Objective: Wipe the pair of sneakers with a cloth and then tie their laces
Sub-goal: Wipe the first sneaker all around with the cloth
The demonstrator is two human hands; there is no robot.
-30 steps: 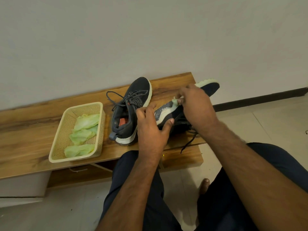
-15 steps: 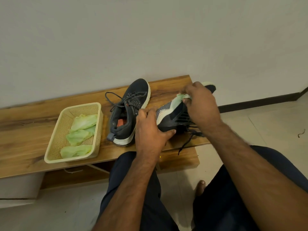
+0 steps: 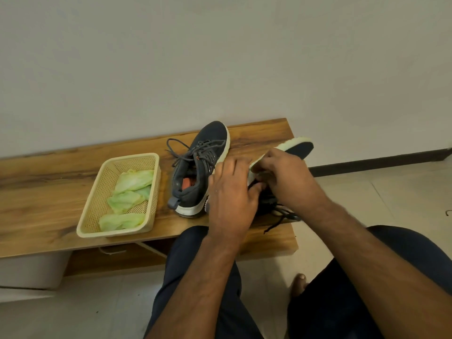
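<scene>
A dark grey sneaker [image 3: 204, 165] with a white sole stands upright on the wooden bench [image 3: 49, 196], its laces loose. The second sneaker [image 3: 297, 146] lies tilted on its side at the bench's right end, sole toward the wall, black laces hanging off the front edge. My left hand [image 3: 231, 199] grips its heel end. My right hand [image 3: 286, 177] is curled over its side; the green cloth it held earlier is hidden under the fingers.
A cream plastic basket [image 3: 97, 199] with several pale green cloths [image 3: 129, 192] sits on the bench left of the sneakers. A white wall rises behind. My knees and a bare foot [image 3: 298, 283] are over the tiled floor below.
My right hand slid back along the tilted sneaker's side toward the heel, meeting my left hand. The cloth, visible at the fingertips before, is now covered.
</scene>
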